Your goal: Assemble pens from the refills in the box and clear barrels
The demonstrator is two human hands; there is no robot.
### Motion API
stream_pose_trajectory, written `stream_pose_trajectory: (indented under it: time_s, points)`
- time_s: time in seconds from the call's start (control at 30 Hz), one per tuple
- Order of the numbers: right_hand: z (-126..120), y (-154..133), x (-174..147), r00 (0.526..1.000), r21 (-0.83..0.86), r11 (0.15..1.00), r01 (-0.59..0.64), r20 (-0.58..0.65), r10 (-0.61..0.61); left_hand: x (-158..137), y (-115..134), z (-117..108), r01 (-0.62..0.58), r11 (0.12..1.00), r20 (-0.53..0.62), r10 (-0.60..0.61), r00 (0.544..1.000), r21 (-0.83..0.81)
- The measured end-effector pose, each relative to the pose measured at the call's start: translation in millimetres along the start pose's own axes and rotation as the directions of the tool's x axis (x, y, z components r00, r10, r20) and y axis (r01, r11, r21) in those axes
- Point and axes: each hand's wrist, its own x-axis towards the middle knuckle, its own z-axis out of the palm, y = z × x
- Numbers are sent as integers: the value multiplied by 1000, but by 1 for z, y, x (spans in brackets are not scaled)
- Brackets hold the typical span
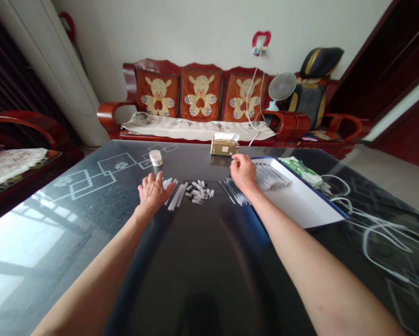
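My left hand (152,190) is open, its fingers spread beside and partly over slim whitish tubes (176,196) that look like pen barrels. To their right is a loose pile of small white and black caps or tips (197,191). Thin dark rods like pen refills (230,190) lie side by side farther right. Above their right end is my right hand (243,171), with its fingers curled together; whatever they may hold cannot be made out. Just beyond it, several slim clear-and-white pen-like sticks (272,176) rest in a shallow white tray with a blue rim (309,209).
A paper cup (155,157) stands at the back left of the dark glossy table (195,252). A tissue box (225,144) sits at the far edge. Beyond the tray lie a green-and-white packet (302,171) and looped white cables (373,228). A wooden sofa (111,114) is behind.
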Motion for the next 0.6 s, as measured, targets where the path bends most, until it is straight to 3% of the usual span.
stream_pose_trajectory:
  time_s: [0.03,0.1,0.17,0.23,0.33,0.6]
  points:
    - [-8,13,10,999,-67,997,-39,7,40,-7,7,1,-87,996,-40,87,995,-10]
    - [-19,41,21,973,-214,965,-150,139,182,-22,21,5,-270,963,-30,270,963,-14]
    - [-23,68,20,897,-314,921,-229,300,325,-34,29,10,-425,905,34,425,904,-7]
    - [-22,87,12,819,-367,892,-263,403,408,-41,31,15,-501,865,101,498,861,0]
    - [-16,99,-1,751,-407,867,-287,467,467,-42,23,22,-507,862,152,501,852,2]
    - [-2,98,2,721,-472,829,-300,456,521,-30,4,23,-433,900,164,420,893,48]
